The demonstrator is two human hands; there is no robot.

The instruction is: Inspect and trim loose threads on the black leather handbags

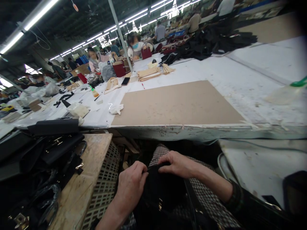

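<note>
Sitting at the edge of a long white worktable [240, 83], the person holds a soft black leather-like piece [163, 191] in the lap, on top of trousers of small black-and-white check [206, 198]. In the head view, which is the only one, the left hand [130, 187] is closed on the left edge of this piece, with the thumb on top. The right hand [177, 164] lies across the upper edge with its fingers bent down over it. Both hands therefore grip the same thing from two sides, which seems a way to hold the limp material steady on the knees. On the worktable, directly in front of the person, lies a flat brown cardboard sheet [177, 102], perhaps there to protect the surface. A crumpled white cloth [116, 108] rests at its left edge. At the person's left stands a rough wooden side table [96, 150] carrying a heap of black bags with metal clasps [55, 150], probably put there to be close to the left arm. A white perforated plastic crate [105, 185] stands between this side table and the left arm. Far along the worktable other people sit beside dark red bags [119, 68], well apart from the person's hands.
</note>
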